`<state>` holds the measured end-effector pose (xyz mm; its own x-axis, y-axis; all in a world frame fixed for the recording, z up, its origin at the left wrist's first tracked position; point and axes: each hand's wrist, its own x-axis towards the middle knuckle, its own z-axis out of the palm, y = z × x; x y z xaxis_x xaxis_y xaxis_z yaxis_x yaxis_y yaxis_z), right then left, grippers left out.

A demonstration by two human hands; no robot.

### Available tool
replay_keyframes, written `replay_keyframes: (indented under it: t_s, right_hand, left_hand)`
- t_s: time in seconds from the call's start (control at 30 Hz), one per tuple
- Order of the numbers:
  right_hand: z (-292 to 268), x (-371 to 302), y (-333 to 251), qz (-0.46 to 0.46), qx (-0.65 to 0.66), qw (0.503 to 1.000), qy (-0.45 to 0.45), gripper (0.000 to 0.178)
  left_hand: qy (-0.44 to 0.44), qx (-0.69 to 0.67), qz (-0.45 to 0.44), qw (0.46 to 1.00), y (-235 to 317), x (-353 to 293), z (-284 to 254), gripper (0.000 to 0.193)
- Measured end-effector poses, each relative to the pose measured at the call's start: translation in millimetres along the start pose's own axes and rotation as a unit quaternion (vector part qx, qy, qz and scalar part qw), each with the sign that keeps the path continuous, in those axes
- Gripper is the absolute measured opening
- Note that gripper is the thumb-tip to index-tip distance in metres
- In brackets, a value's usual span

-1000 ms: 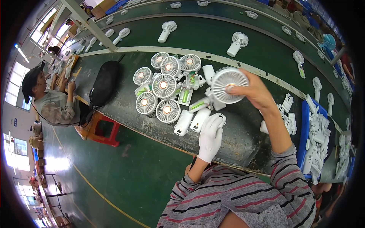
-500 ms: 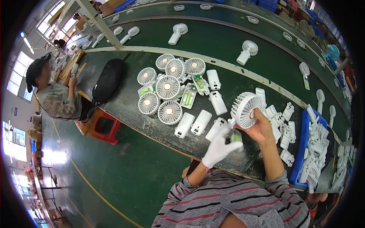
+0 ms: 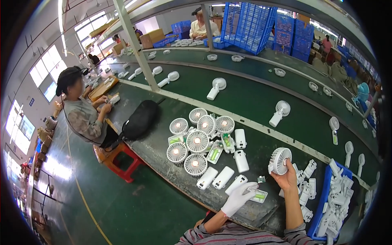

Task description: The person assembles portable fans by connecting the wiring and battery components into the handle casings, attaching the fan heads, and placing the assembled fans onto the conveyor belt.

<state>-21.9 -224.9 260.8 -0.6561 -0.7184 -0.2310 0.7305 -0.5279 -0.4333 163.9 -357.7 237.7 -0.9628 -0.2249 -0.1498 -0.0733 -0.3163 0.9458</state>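
Note:
My right hand (image 3: 286,179), bare, is closed round a round white fan head (image 3: 279,161), with its thumb on the grille. My left hand (image 3: 237,199), in a white glove, pinches an open white fan handle (image 3: 258,196) with a green battery inside, low over the near edge of the bench. A small circuit board (image 3: 261,179) shows just above that handle. Left of it lie several closed white handle shells, one (image 3: 236,184) close to my gloved fingers. A cluster of fan heads (image 3: 197,141) with orange-lit centres sits further left, among open handles with green batteries (image 3: 214,154).
A blue crate (image 3: 324,204) full of white parts stands at the right, with loose white housings (image 3: 305,192) beside it. A black bag (image 3: 143,118) lies on the bench at left. Beyond runs a green conveyor (image 3: 245,96) carrying fans. A co-worker (image 3: 81,110) sits at the left.
My hands have moved apart: the fan head is now right of and above the open handle in my left hand. The view has tilted up, showing more beyond the conveyor.

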Motion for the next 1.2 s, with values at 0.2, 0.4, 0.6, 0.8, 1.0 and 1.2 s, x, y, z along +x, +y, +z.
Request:
replay_keyframes:
  t_s: [0.2, 0.4, 0.6, 0.8, 1.0, 1.2]
  right_hand:
    - [79.7, -38.0, -8.9, -0.105, -0.059, 0.988, -0.098, 0.053]
    - [95.0, -46.9, -10.2, -0.134, -0.041, 0.984, -0.110, 0.045]
    - [97.0, -64.9, -6.9, -0.154, -0.035, 0.985, -0.069, 0.051]
    - [70.3, -58.3, -21.6, -0.250, -0.103, 0.963, 0.011, 0.049]
    - [87.0, -83.5, -15.3, -0.314, -0.193, 0.929, 0.020, 0.048]
    - [71.4, -97.9, 14.3, -0.199, -0.387, 0.897, -0.080, 0.081]
  left_hand:
    - [-0.069, -0.217, -0.022, 0.973, -0.7, 13.7, 15.3, 0.049]
    - [-0.165, -0.310, 0.036, 0.935, 19.1, 16.6, 37.7, 0.063]
    - [-0.168, -0.360, 0.014, 0.918, 7.6, 4.6, 42.1, 0.032]
    - [-0.098, -0.414, -0.046, 0.904, 17.6, -0.6, 33.1, 0.028]
    - [-0.039, -0.194, -0.049, 0.979, 33.0, 3.8, 26.2, 0.023]
    - [0.147, -0.279, -0.084, 0.945, 7.5, 16.6, 27.7, 0.022]
